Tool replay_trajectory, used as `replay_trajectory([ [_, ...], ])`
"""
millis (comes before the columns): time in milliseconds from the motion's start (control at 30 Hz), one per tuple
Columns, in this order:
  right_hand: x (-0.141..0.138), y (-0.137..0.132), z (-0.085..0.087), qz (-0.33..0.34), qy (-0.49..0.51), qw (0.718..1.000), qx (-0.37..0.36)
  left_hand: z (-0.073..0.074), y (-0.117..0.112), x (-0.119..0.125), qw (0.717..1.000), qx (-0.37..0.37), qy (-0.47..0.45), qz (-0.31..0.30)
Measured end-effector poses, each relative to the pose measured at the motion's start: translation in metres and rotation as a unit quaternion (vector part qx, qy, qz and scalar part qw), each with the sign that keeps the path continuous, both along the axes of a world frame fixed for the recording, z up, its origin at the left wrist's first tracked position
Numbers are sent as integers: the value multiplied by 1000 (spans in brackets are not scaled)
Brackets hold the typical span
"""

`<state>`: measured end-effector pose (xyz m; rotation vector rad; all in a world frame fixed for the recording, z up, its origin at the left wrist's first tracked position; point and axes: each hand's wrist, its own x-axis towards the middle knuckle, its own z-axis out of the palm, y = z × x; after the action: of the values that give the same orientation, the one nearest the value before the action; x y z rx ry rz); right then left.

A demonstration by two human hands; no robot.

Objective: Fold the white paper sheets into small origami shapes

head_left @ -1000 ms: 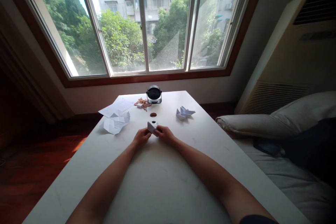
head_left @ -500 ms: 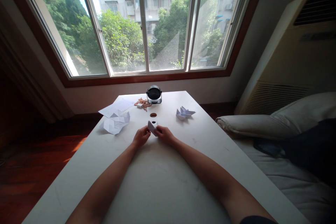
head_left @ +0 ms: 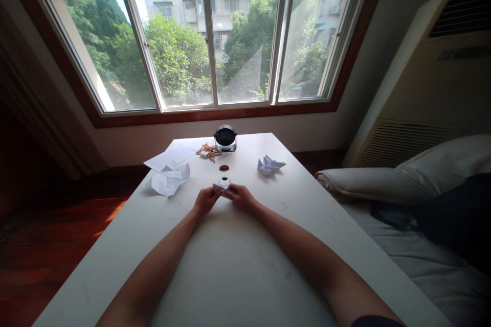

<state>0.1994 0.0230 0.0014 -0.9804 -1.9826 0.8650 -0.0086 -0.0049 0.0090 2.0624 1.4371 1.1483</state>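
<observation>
Between my hands, over the middle of the white table, is a small piece of folded white paper (head_left: 221,192). My left hand (head_left: 207,199) grips its left side, and my right hand (head_left: 240,196) pinches it from the right. Fingers cover much of the paper, so its exact folds are hidden. Just beyond it lies a round white cap with a dark centre (head_left: 224,181). Farther right stand folded paper pieces with pointed tips (head_left: 270,164). To the left rest creased, partly unfolded white papers (head_left: 169,180).
A flat sheet with writing (head_left: 174,156) lies at the table's (head_left: 215,276) far left. Near the back edge are an orange cord with a white plug (head_left: 209,152) and a round black device on a stand (head_left: 225,138). A hole (head_left: 224,168) opens in the tabletop.
The folded paper has tipped from standing upright to lying lower and flatter between my fingers, exposing more of the round cap behind it. Both hands have barely shifted.
</observation>
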Motion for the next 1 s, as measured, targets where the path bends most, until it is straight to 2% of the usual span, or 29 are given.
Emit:
replay_trajectory([
  [367, 0, 0, 1, 8, 14, 1000, -23, -3, 2, -1, 1000, 11, 20, 16],
  [733, 0, -1, 2, 8, 13, 1000, 6, -8, 4, -1, 1000, -2, 20, 4],
  [833, 0, -1, 3, -3, 18, 1000, -3, -9, 6, 0, 1000, -5, -7, 13],
  [1000, 2, 3, 3, 8, 75, 996, -48, -11, 8, 0, 992, -43, -116, -6],
])
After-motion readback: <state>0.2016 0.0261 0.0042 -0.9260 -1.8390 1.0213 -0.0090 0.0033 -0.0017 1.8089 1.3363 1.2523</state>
